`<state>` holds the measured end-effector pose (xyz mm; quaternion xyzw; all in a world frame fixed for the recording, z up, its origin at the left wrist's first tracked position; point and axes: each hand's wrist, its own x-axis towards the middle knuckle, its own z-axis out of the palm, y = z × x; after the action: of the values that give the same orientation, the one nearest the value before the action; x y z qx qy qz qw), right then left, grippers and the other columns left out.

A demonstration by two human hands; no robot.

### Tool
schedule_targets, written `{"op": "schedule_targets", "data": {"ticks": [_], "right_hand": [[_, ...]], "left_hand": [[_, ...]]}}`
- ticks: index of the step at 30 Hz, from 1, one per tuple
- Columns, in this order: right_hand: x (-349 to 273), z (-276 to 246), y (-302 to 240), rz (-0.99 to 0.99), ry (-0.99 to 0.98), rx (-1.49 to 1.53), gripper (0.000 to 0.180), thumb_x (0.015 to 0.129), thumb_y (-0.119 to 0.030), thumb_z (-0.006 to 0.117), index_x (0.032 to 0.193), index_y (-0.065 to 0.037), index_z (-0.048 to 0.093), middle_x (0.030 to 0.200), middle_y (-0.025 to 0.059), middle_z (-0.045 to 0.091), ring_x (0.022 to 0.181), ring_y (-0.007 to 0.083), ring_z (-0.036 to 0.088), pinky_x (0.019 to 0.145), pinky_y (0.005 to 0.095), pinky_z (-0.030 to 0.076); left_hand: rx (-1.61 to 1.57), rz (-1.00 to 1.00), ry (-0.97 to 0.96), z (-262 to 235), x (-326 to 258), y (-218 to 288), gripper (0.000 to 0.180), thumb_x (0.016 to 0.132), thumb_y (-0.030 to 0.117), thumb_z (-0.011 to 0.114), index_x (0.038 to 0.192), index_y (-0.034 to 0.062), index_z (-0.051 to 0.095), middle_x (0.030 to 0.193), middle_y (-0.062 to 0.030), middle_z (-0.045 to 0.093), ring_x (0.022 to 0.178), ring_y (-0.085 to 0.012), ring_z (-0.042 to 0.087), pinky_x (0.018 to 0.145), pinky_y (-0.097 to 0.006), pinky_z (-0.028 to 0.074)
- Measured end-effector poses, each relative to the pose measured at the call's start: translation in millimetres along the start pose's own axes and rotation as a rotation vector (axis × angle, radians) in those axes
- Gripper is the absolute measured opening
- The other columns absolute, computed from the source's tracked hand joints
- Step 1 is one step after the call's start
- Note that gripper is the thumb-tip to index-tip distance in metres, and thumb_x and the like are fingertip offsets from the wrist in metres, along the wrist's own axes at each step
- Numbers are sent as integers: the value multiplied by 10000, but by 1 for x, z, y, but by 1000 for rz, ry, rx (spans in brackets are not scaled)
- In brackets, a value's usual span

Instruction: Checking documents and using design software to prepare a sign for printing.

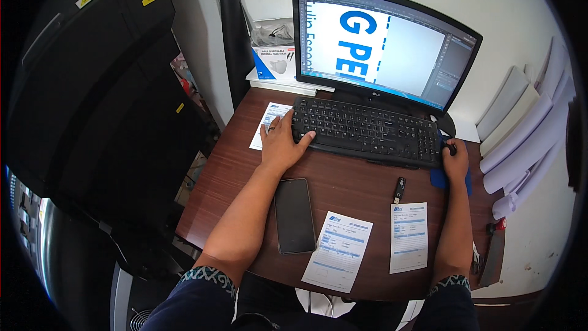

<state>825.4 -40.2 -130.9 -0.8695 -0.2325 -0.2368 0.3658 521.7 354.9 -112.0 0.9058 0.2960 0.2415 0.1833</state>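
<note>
Black keyboard point(367, 132), long, low and pale-lettered

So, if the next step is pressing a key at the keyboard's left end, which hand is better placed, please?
Probably the left hand: its fingers are at the left end of the black keyboard. The right hand is on the mouse, beside the opposite end.

Illumination: soft, moderate. Brightest area: screen point(392, 43), beyond the left fingers point(286, 123). Black cabinet point(104, 98) left of these: dim. Fisheye rim: bowed, blackened. Focus: sharp around the fingers.
</note>
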Motion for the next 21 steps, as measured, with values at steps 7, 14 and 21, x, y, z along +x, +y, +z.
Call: {"op": "schedule_targets", "data": {"ticks": [7, 14, 21], "right_hand": [[-1, -2, -5, -29, 47, -20, 222, 811, -86, 701, 1027, -36, 694, 1063, 152, 673, 1006, 337, 663, 898, 398, 516], [0, -5, -12, -16, 45, -46, 232, 804, -86, 706, 1023, -10, 695, 1068, 160, 673, 999, 342, 661, 898, 398, 518], [-2, -7, -18, 9, 37, -61, 246, 801, -79, 708, 1036, -11, 692, 1091, 163, 668, 1016, 345, 658, 905, 401, 519]], "left_hand": [[-46, 26, 52, 5, 0, -5, 832, 869, 575, 667, 1465, 43, 437, 1354, -244, 586, 1383, -376, 447, 1179, -610, 165], [-47, 3, 10, 6, 0, -5, 851, 864, 563, 680, 1486, 48, 410, 1399, -252, 554, 1425, -380, 403, 1196, -595, 140], [-31, -6, -2, 4, 0, -3, 867, 856, 566, 687, 1491, 49, 402, 1407, -264, 546, 1430, -395, 395, 1195, -597, 134]]}}
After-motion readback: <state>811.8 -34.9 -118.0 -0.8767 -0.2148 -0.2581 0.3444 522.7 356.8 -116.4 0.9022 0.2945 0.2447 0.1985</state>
